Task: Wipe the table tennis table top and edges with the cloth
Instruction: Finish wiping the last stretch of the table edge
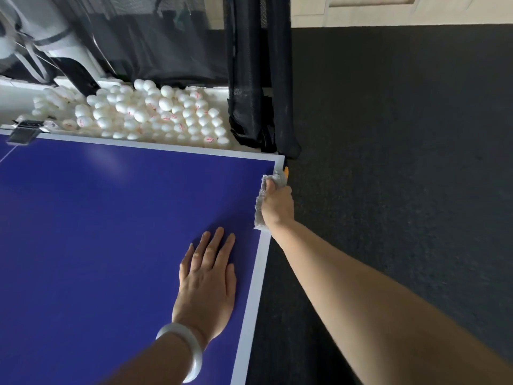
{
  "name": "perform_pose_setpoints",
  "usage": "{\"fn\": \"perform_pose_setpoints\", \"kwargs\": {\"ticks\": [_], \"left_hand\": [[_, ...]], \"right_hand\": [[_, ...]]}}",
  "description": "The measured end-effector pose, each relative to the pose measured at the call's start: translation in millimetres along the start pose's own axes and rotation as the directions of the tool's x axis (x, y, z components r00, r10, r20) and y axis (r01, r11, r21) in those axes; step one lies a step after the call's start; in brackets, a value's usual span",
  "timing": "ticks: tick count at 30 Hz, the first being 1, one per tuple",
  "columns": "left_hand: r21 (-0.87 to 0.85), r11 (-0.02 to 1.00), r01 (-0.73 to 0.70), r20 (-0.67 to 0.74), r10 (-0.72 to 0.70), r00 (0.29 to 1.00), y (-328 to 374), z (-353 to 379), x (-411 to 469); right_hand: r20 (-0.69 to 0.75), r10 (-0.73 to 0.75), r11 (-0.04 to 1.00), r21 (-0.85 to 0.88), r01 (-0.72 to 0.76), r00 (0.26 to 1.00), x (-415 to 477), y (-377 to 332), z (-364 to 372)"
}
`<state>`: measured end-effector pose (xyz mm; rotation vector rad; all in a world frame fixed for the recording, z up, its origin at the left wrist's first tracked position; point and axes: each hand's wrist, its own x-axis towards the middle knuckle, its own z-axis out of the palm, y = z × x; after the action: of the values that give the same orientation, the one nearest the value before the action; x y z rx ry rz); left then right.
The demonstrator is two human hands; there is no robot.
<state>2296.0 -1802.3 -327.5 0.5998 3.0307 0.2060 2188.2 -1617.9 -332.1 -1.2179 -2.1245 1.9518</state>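
From the head view, a black net [258, 79] hangs at the far right corner of the blue table [97, 232], just beyond the right hand [277, 202], which grips the grey cloth [261, 201] against the table's right edge near that corner. The left hand [206, 279], a pale bangle [188, 348] on its wrist, lies flat with straight fingers on the top. Beyond the far edge, a white tray [11, 98] holds a heap of white balls [144, 112].

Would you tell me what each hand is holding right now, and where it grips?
The right hand grips the grey cloth, bunched around its middle, at the table edge. The left hand holds nothing; it rests flat on the blue top.
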Motion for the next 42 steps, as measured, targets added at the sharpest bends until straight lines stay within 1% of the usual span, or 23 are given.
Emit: {"fn": "perform_pose_setpoints", "kwargs": {"ticks": [3, 5, 6, 8, 10, 12, 15, 16, 17, 21, 24, 26, 28, 30, 31, 32, 33, 34, 36, 38, 40, 42], "left_hand": [[0.008, 1.0, 0.001, 0.005, -0.001, 1.0, 0, 1, 0], [-0.008, 1.0, 0.007, -0.006, -0.007, 1.0, 1, 1, 0], [-0.014, 1.0, 0.011, -0.013, -0.011, 1.0, 1, 1, 1], [-0.012, 1.0, 0.013, -0.015, -0.014, 1.0, 2, 0, 0], [-0.009, 1.0, 0.011, -0.006, -0.011, 1.0, 1, -1, -1], [0.001, 1.0, 0.01, 0.007, -0.01, 1.0, 0, 0, -1], [0.013, 1.0, 0.012, 0.004, -0.012, 1.0, 1, 1, -1], [0.01, 1.0, 0.011, 0.005, -0.011, 1.0, 1, 0, -1], [0.004, 1.0, 0.01, 0.007, -0.01, 1.0, 1, 0, -1], [0.005, 1.0, 0.006, 0.012, -0.006, 1.0, 0, -2, -1], [0.015, 1.0, 0.005, 0.022, -0.006, 1.0, 1, -3, -1], [0.012, 1.0, 0.002, 0.022, -0.003, 1.0, 1, -2, -1], [0.017, 1.0, 0.004, 0.018, -0.005, 1.0, 0, -1, 0], [0.019, 1.0, 0.004, 0.017, -0.004, 1.0, 1, 0, 0], [0.015, 1.0, 0.002, 0.019, -0.002, 1.0, 1, 0, 0], [0.011, 1.0, 0.002, 0.021, -0.002, 1.0, 1, 0, 0], [0.01, 1.0, 0.003, 0.021, -0.003, 1.0, 1, 0, -1], [0.012, 1.0, 0.004, 0.02, -0.004, 1.0, 2, -1, -1], [0.01, 1.0, 0.008, 0.024, -0.008, 1.0, 2, -2, -1], [0.011, 1.0, 0.012, 0.02, -0.012, 1.0, 2, -2, -2], [0.018, 1.0, 0.01, 0.02, -0.011, 1.0, 3, -3, -2], [0.009, 1.0, 0.009, 0.025, -0.009, 1.0, 2, -3, -2]], "right_hand": [[-0.011, -0.11, 0.987, 0.115, 0.111, 0.994, -29, 14, -2], [0.014, -0.122, 0.965, 0.236, 0.115, 0.992, -57, 35, -2], [0.033, -0.128, 0.96, 0.254, 0.116, 0.991, -70, 46, -1], [0.045, -0.137, 0.965, 0.231, 0.123, 0.99, -87, 60, 1], [0.05, -0.092, 0.976, 0.2, 0.08, 0.995, -80, 57, 0], [0.075, -0.032, 0.986, 0.164, 0.019, 0.997, -53, 40, -3], [0.105, 0.009, 0.996, 0.087, -0.018, 0.994, -14, 4, -8], [0.103, 0.013, 0.999, 0.032, -0.016, 0.995, -9, -2, -8], [0.081, 0.001, 1.0, -0.016, 0.001, 0.997, -8, 1, -6], [0.031, -0.225, 0.962, 0.163, 0.217, 0.974, -60, 51, 0], [0.048, -0.277, 0.947, 0.185, 0.264, 0.96, -84, 72, 2], [0.064, -0.221, 0.961, 0.184, 0.206, 0.973, -60, 59, 4], [0.077, -0.117, 0.981, 0.166, 0.102, 0.99, -18, 29, -1], [0.122, -0.005, 0.984, 0.176, -0.017, 0.993, 13, 1, -5], [0.128, 0.019, 0.991, 0.129, -0.036, 0.992, 21, -6, -3], [0.101, 0.028, 0.999, 0.035, -0.032, 0.994, 20, -7, -2], [0.059, 0.011, 0.999, -0.04, -0.009, 0.998, 13, -3, -2], [0.023, -0.043, 0.997, -0.057, 0.044, 0.999, 1, 5, -2], [-0.012, -0.158, 0.987, 0.024, 0.158, 0.987, -39, 33, 0], [-0.038, -0.203, 0.973, 0.107, 0.206, 0.978, -94, 73, 4], [-0.019, -0.191, 0.964, 0.186, 0.191, 0.981, -141, 106, 7], [0.015, -0.125, 0.97, 0.213, 0.119, 0.992, -149, 115, 11]]}}
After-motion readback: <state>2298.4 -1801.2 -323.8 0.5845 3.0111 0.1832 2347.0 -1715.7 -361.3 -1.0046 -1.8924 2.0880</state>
